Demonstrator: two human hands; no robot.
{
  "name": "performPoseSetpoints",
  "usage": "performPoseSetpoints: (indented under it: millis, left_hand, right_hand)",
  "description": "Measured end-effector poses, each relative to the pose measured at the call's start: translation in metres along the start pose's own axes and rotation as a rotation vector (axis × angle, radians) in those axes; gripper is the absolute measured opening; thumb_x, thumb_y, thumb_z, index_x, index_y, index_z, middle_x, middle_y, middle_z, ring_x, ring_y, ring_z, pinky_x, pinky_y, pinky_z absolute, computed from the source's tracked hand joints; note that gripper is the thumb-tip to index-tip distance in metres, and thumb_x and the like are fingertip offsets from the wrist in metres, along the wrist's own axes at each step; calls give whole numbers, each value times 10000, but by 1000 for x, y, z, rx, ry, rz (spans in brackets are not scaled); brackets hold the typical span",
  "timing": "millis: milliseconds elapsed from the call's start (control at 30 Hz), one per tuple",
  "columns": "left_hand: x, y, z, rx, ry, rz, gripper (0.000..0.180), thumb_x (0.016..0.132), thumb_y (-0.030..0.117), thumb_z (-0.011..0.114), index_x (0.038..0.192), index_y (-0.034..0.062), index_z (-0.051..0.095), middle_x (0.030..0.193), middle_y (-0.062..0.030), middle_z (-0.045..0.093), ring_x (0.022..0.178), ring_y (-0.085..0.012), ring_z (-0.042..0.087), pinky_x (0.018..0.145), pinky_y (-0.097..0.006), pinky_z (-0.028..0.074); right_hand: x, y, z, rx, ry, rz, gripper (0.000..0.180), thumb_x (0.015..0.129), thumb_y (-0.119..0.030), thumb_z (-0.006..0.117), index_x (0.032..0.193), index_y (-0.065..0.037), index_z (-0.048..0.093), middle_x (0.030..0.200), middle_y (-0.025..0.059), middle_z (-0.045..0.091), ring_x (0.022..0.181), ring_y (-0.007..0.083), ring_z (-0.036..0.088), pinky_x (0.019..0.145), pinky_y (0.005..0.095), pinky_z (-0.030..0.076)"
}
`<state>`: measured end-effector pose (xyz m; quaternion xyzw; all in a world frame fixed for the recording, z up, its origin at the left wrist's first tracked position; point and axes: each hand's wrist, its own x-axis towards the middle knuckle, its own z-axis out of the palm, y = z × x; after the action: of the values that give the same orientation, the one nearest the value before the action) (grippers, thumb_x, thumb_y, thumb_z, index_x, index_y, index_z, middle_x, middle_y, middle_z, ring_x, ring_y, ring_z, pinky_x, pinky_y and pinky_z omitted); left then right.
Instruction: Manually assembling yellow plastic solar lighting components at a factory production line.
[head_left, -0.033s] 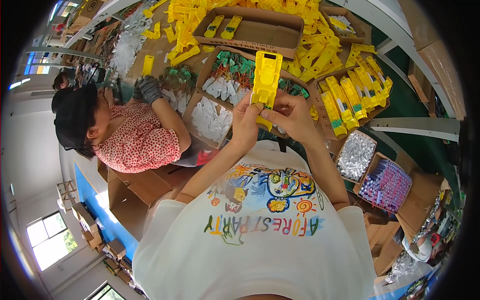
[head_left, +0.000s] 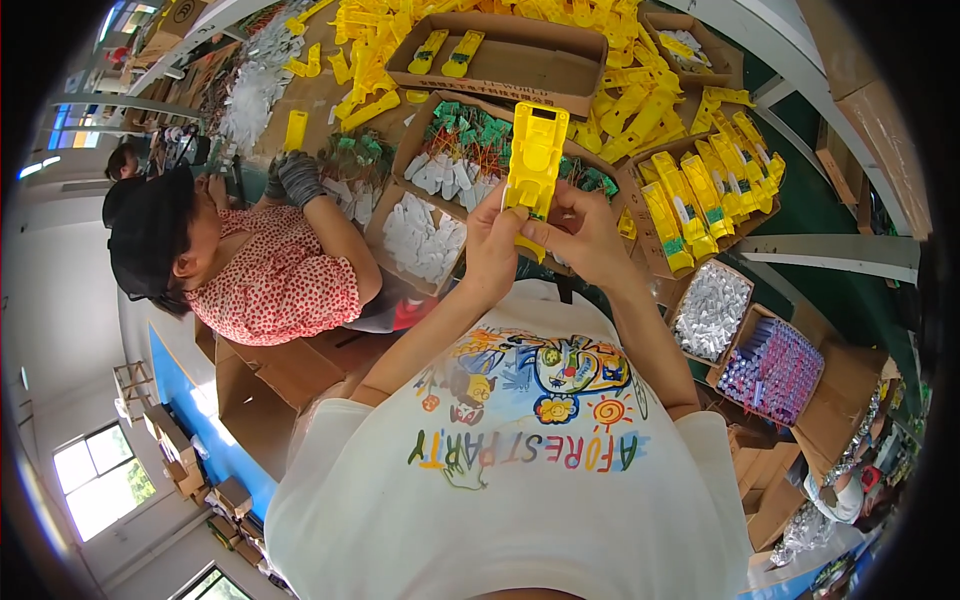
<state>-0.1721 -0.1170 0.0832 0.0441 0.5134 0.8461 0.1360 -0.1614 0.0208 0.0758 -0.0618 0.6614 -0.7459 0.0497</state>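
Note:
A long yellow plastic housing stands upright between my two hands, its moulded inner side turned toward me. My left hand grips its lower left side, with the thumb pressed inside the lower part. From the other side my right hand closes on the lower end, thumb on the inside too. A bit of green circuit board shows beside my thumbs, mostly covered by them. Just beyond my left hand, a carton holds green circuit boards with wires and white plastic pieces.
At the right, a box holds yellow housings fitted with boards. Small silver parts and purple cylinders fill boxes below. A shallow carton contains two housings, beside loose yellow parts. A co-worker in gloves sits at the left.
The yellow housing in my hands has shifted very slightly to the right. Nothing else visibly differs.

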Motion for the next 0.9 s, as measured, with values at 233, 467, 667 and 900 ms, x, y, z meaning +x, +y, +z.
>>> performPoseSetpoints:
  millis: [233,467,667,900]
  left_hand:
    - [1,4,1,80,-3,27,325,815,43,458,1103,-25,593,1002,-39,625,886,-91,576,785,-234,456]
    - [2,4,0,84,15,26,301,804,33,471,1059,-26,618,937,-30,635,836,-83,579,760,-222,457]
    - [17,-15,-13,66,42,-51,316,815,39,460,1090,-14,607,965,-46,637,842,-89,584,751,-224,461]
    - [20,-11,-13,-9,-149,-145,479,832,16,463,1309,5,424,1178,-74,538,1057,-146,520,911,-264,398]
  right_hand:
    - [-2,-11,3,109,3,8,296,780,-94,708,1039,13,615,867,58,664,757,85,622,653,224,505]
    - [0,-4,5,277,-1,18,287,771,-80,713,1027,10,620,849,30,655,739,66,596,651,210,470]
    - [11,26,-5,79,52,136,283,784,-140,710,1015,0,626,842,25,638,728,58,572,613,214,458]
    - [6,-2,-16,325,40,235,215,828,-126,636,997,7,628,861,26,635,755,75,586,643,228,485]
